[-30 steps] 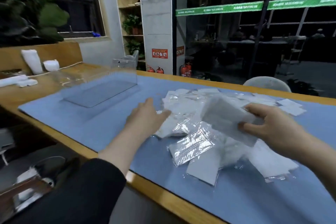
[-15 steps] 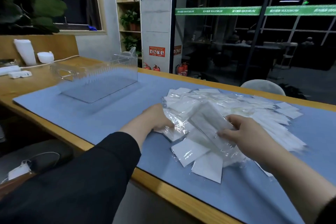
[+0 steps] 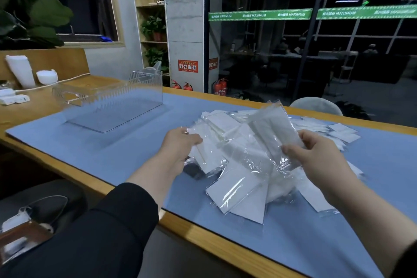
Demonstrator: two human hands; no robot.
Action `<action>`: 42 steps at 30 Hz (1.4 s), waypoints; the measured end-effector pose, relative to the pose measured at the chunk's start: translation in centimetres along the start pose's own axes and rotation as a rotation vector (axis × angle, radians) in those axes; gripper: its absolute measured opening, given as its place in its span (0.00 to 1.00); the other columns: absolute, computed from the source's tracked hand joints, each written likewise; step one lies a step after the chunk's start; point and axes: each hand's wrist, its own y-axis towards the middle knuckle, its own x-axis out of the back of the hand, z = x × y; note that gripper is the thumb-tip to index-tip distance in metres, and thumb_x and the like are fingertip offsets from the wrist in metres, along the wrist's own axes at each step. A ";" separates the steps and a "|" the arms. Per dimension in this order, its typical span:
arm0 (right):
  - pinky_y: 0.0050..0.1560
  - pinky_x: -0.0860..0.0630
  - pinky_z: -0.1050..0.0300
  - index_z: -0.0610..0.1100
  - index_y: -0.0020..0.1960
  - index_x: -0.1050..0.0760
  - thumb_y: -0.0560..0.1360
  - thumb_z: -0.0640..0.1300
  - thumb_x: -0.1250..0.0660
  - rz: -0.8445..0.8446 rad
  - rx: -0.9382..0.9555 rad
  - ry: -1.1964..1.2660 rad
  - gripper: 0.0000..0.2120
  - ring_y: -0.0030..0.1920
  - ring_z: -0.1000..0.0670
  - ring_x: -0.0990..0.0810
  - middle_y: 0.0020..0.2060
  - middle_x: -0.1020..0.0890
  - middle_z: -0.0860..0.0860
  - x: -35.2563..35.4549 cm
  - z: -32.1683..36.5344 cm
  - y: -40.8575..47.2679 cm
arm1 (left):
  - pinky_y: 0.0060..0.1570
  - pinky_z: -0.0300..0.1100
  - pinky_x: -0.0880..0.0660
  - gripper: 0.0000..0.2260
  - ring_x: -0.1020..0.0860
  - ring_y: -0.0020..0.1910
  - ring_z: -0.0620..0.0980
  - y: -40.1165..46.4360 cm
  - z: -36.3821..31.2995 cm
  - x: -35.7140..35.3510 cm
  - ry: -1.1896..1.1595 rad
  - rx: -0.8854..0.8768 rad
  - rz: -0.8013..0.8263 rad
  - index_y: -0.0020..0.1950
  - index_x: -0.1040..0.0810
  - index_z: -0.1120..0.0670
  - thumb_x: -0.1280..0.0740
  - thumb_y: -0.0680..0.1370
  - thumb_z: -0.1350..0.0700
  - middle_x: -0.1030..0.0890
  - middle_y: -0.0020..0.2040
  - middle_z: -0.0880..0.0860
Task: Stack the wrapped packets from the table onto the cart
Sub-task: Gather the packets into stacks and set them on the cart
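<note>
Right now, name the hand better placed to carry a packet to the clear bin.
Left, probably. The left hand grips a packet at the pile's near-left edge, the side facing the clear bin; the right hand is farther.

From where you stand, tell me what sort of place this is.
Probably an office or shared workspace after dark: a long wooden counter under a blue mat, wall shelves with potted plants, and fire extinguishers beside a glass partition onto dim desks.

Your left hand [image 3: 180, 145] extends from a black long sleeve [image 3: 108, 228] pushed back to mid-forearm, its cuff softly bunched. Your right hand [image 3: 320, 156] leads to a bare forearm, with only a sliver of dark sleeve at the frame's lower right corner.
</note>
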 end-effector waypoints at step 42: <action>0.53 0.20 0.41 0.49 0.52 0.19 0.77 0.43 0.28 -0.017 0.009 0.105 0.05 0.47 0.41 0.15 0.44 0.13 0.47 10.2 -1.8 -1.5 | 0.42 0.45 0.17 0.11 0.14 0.49 0.59 -13.4 -2.5 -21.2 -0.495 0.039 0.505 0.59 0.17 0.60 0.27 0.78 0.59 0.13 0.51 0.60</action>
